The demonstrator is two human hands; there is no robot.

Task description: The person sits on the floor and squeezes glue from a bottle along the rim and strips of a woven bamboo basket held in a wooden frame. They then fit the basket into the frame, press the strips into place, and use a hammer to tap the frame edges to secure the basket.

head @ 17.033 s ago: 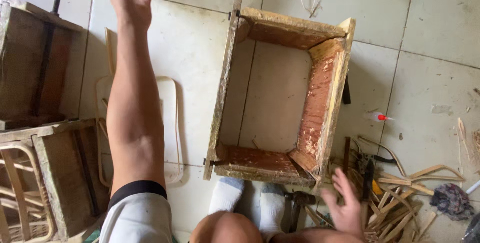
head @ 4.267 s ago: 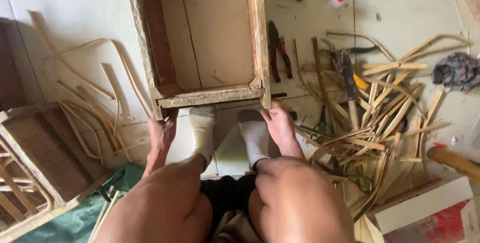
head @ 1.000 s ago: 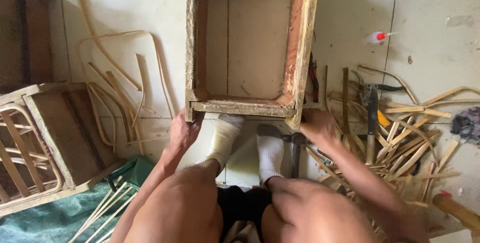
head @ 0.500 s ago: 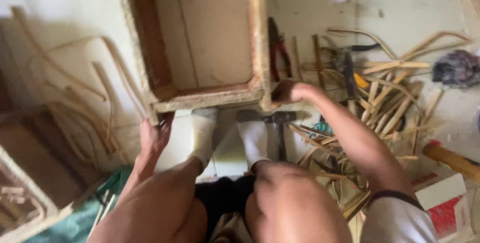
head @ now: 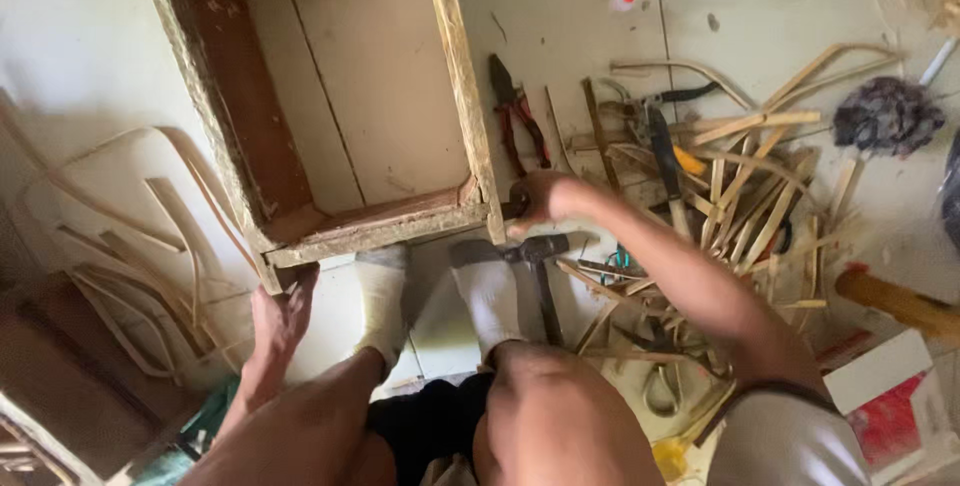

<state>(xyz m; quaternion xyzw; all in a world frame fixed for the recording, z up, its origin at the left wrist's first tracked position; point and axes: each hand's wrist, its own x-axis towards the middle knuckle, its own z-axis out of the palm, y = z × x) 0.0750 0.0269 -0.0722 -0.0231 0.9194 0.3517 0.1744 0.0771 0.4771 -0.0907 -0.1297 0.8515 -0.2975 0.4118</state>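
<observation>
A worn wooden frame (head: 455, 96) lies open on the tiled floor in front of my two feet in white socks (head: 485, 291). My left hand (head: 280, 321) reaches up to the frame's near left corner and grips it from below. My right hand (head: 545, 201) is closed in a fist at the frame's near right corner, holding it there. A hammer (head: 540, 256) lies on the floor just below my right hand, beside my right foot. Red-handled pliers (head: 520, 126) lie along the frame's right side.
A heap of split cane strips (head: 740, 166) with hand tools in it covers the floor on the right. Curved cane pieces (head: 170, 236) lie on the left, and another wooden frame (head: 60, 386) at lower left. A dark rag (head: 885, 116) and a red-white box (head: 885, 406) sit far right.
My right hand has settled at the frame's near right corner. My left hand stays at the near left corner. The view has shifted a little.
</observation>
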